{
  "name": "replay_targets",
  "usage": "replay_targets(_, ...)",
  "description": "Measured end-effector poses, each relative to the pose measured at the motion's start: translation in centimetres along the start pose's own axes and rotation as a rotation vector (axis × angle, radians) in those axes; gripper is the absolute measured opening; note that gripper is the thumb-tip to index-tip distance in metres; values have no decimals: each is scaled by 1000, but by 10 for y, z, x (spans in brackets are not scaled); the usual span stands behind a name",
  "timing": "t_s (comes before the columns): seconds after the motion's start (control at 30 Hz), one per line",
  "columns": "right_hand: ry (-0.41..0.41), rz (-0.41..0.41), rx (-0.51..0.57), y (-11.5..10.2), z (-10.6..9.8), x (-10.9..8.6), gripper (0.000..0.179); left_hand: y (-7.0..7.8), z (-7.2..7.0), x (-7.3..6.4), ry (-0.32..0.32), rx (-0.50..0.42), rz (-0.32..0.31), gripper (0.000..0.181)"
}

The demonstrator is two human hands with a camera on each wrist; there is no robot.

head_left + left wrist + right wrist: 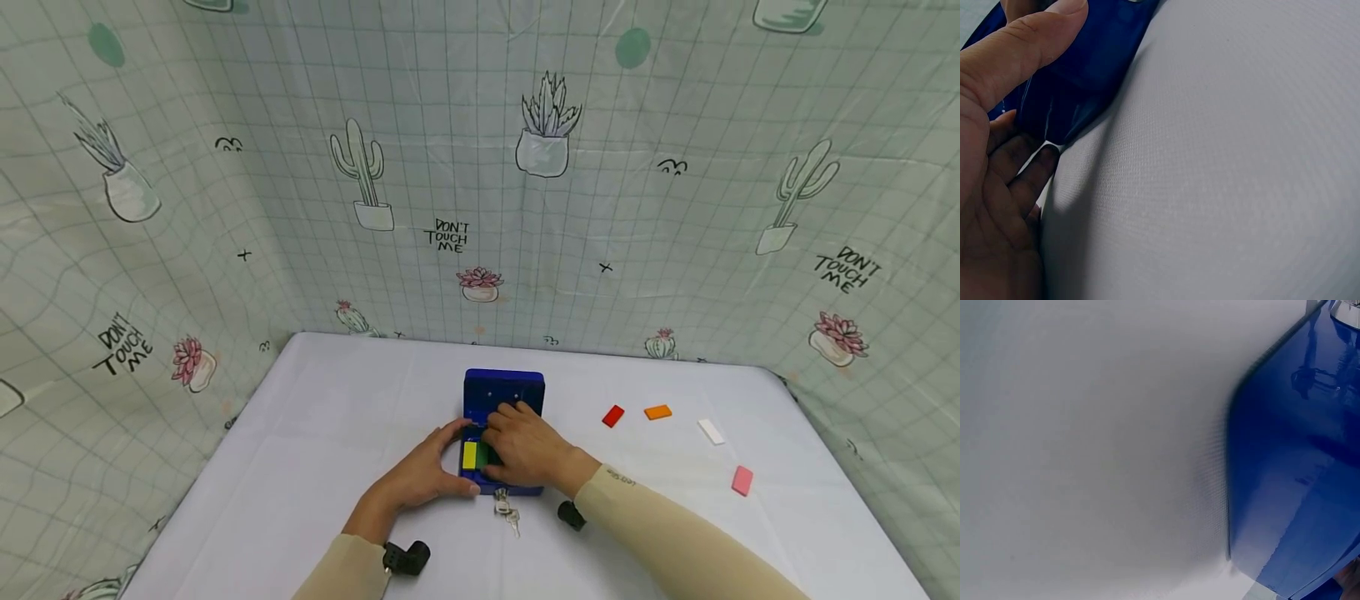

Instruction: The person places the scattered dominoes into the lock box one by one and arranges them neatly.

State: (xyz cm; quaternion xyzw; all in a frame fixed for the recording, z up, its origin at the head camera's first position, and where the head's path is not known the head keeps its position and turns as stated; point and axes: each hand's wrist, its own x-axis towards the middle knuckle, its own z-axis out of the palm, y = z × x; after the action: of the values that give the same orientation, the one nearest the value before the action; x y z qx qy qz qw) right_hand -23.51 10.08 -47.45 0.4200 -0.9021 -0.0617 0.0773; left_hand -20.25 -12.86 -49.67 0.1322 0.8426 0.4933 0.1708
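Observation:
A blue metal cash box (504,492) lies with its lid (504,385) raised, and keys (513,521) hang from the lock at its front. My left hand (422,473) grips the box's left side, thumb at the front corner and fingers further back; the left wrist view shows the thumb (1029,47) over the blue wall. Inside the box are a yellow block (469,456) and, beside it, a green block (482,455). Reaching into the box, my right hand (528,447) holds the green block between thumb and fingers, partly hiding it. In the right wrist view the box wall (1291,487) fills the right side.
To the right on the white tabletop (360,400) lie a red block (612,416), an orange block (657,412), a white block (711,432) and a pink block (742,480), spaced apart. A patterned cloth (420,292) hangs behind and around the table.

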Motion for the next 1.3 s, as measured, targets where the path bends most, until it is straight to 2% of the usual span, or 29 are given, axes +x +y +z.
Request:
replay_targets(0.3, -16, -2, -12, -2, 4, -3, 49, -2, 4, -1, -9, 1, -7, 106)
replay_targets(0.63, 18, 3, -23, -2, 7, -7, 52, 0, 7, -1, -4, 2, -6, 105)
replay_targets(0.8, 73, -2, -29, 0, 8, -9, 50, -1, 7, 0, -10, 3, 6, 105)
replay_targets(1.03, 192, 7, -30, 2, 2, -13, 44, -4, 6, 2, 4, 3, 11, 107)
replay_targets(1.2, 257, 15, -44, 9, -3, -23, 41, -5, 5, 3, 17, 10, 13, 108)
replay_targets(1.3, 269, 28, -60, 16, -5, -33, 38, -3, 4, 3, 28, 10, 17, 109)
